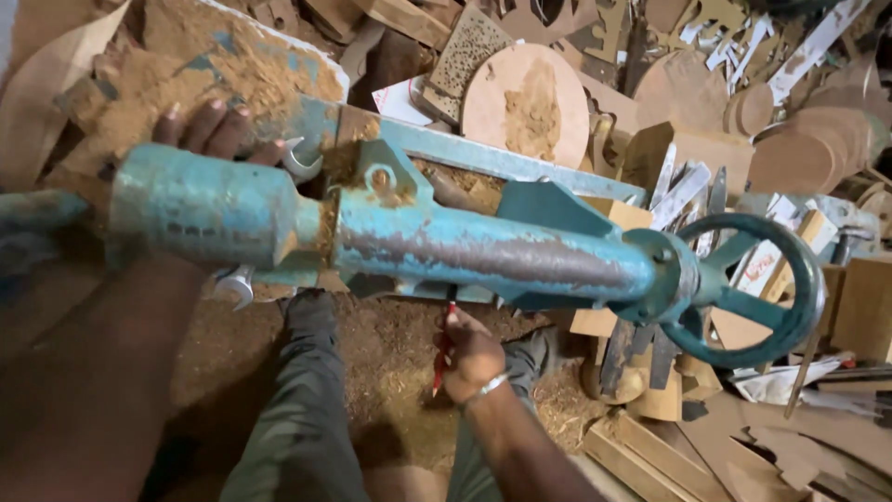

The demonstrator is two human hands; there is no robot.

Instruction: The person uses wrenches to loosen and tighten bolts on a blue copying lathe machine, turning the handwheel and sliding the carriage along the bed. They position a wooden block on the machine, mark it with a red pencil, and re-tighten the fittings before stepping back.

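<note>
Blue-green paint, chipped to rust along its barrel, covers the lathe tailstock [483,246] that fills the middle of the head view, and we take it as our landmark. At its right end sits a spoked handwheel [743,288] of the same colour. At its left end a thicker cylinder housing [200,214] joins it, dusted with sawdust.

Our left hand [209,130] reaches over the far side of that housing, just left of the tailstock. Three or four fingers [218,121] show above the housing's top edge, lying close together and curled down against the metal; the thumb and palm are hidden behind it, so we cannot tell how firm the grasp is. Beside those fingers, at the tailstock's left end, the open jaw of a spanner [302,160] pokes up, and a second bright spanner end [234,284] shows below the housing.

Our right hand [472,358] is beneath the tailstock, fingers folded tight round a red-handled tool [441,358] that points up to the casting's underside. A metal bangle [485,386] circles that wrist.

Below the tailstock lies sawdust [390,353] on the floor. Beyond it rests a round wooden disc [525,102], with wooden offcuts [808,139] heaped to the right.
</note>
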